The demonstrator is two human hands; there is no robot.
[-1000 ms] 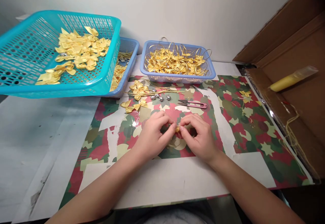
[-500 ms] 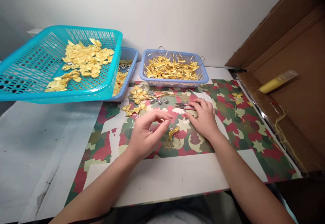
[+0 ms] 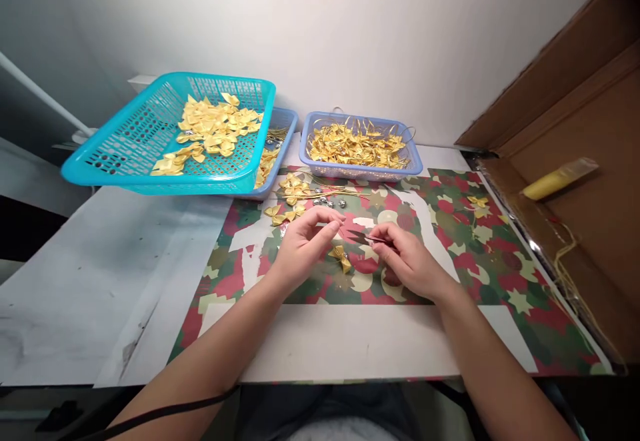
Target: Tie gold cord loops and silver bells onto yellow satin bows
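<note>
My left hand is closed in a pinch, thumb against fingertips. Just below it a gold ribbon bow with a small silver bell seems to hang from a thin thread held in that pinch; the thread itself barely shows. My right hand grips small thread snips, their dark blades parted and pointing left at the left fingertips. Beyond the hands lie loose gold bows, several silver bells and a bundle of gold cords.
A turquoise basket of gold bows rests over a blue basket at the left. Another blue basket, full of corded bows, stands against the wall. Cardboard walls the right side, with a yellow tube on it. One bow lies at right.
My right hand has picked the snips up off the table and brought them left, close to my left hand. The bow under my left hand has turned. The camera view has shifted.
</note>
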